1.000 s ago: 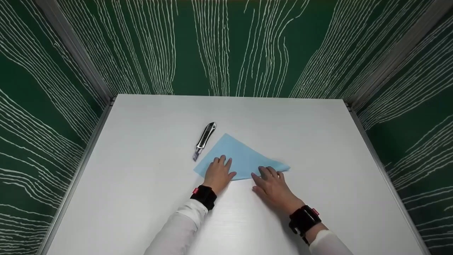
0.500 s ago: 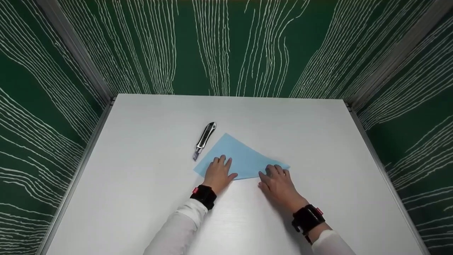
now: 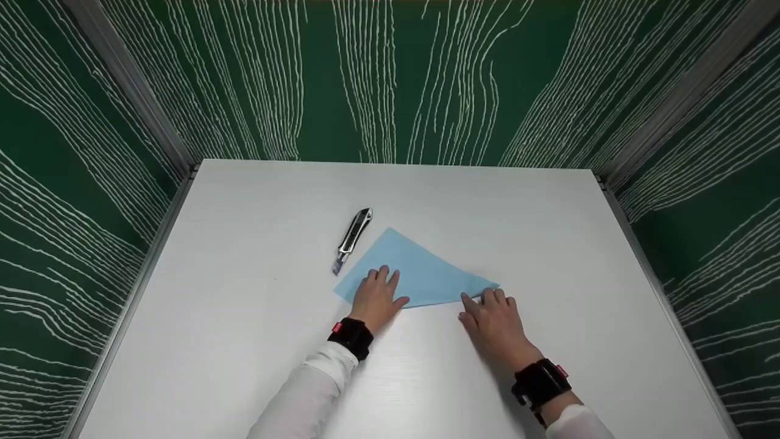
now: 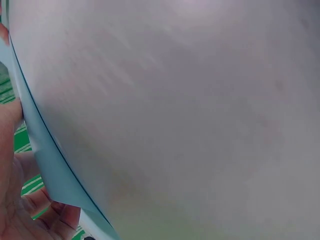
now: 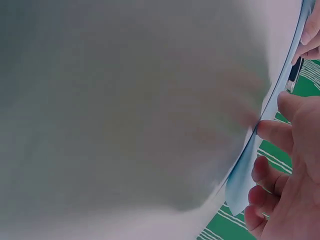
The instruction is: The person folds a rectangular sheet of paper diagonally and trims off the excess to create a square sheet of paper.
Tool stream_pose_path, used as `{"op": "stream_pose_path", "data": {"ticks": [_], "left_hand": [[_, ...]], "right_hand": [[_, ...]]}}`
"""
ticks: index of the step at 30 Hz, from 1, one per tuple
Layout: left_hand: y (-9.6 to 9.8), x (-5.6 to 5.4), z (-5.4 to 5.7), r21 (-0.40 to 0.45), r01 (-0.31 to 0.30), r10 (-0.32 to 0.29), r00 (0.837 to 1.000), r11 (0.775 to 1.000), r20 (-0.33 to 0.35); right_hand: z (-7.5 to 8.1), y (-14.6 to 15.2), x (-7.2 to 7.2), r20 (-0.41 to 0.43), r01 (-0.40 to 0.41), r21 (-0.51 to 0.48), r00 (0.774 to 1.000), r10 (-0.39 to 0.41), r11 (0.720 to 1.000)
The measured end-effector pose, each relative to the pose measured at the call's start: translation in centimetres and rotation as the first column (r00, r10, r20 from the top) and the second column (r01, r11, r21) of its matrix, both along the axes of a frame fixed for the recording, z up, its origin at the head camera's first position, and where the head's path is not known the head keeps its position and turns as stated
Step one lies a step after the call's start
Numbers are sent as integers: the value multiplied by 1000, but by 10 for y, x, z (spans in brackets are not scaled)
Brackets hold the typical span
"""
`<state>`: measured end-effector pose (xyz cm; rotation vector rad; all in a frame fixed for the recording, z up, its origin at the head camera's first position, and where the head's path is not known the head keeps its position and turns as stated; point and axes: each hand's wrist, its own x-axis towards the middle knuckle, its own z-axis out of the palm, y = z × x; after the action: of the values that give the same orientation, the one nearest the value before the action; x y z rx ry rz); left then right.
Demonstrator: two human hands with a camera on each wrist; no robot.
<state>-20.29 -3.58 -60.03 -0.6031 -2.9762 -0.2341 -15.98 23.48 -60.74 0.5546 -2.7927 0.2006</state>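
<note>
Sheet (image 3: 426,274) lies mid-frame, well inside the worktop (image 3: 213,274) edges; left hand (image 3: 375,299) rests on it, right hand (image 3: 496,320) touches its lower-right edge, each grip loose; knife (image 3: 353,233) just beside its upper-left edge.

Matt paper sheet (image 3: 426,272), smooth tabletop (image 3: 244,244)

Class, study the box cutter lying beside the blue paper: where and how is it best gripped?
The box cutter is probably best gripped across its wider handle, from the left: the narrow blade end points to the near side, and the blue paper lies close on its right.
</note>
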Motion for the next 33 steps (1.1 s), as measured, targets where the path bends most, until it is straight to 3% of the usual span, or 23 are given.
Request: {"op": "stream_pose_path", "data": {"ticks": [10, 26, 33], "left_hand": [[-1, 1, -1, 6, 0, 0, 999, 1000, -52], [-5, 1, 0, 10, 42, -42, 999, 999, -13], [-4, 0, -3, -15, 30, -31, 999, 999, -35]], "right_hand": [[1, 10, 3, 16, 47, -19, 999, -46, 999], [2, 19, 5, 89, 127, -33, 988, -124, 991], [2, 27, 7, 10, 127, -3, 992, -127, 992]]}}
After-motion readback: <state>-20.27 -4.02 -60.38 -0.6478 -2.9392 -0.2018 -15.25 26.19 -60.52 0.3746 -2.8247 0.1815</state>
